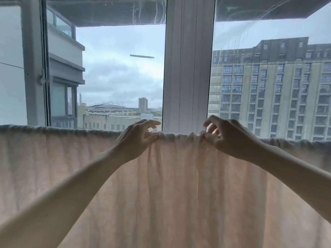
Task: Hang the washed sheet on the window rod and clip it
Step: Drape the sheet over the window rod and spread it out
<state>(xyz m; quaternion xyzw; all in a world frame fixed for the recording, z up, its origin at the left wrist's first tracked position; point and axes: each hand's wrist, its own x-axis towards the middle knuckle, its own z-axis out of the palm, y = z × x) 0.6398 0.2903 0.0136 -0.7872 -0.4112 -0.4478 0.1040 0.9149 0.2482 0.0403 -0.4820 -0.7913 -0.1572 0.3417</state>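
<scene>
Pale pink sheet (179, 185) draped over the window rod, top fold bunched at the middle before the white window frame (188, 68). Left hand (138, 138) pinching that fold; right hand (223, 136) pinching it just beside, other fingers loosely spread.

Through the glass I see a white window frame post (188, 68) running down the centre of the frame. At right stands a tall grey apartment block (272, 86). At left, a neighbouring balcony wall (66, 68). Low in the middle distance sits a domed stadium (107, 105) beside a lone tower (143, 104), under cloudy sky (121, 59).
</scene>
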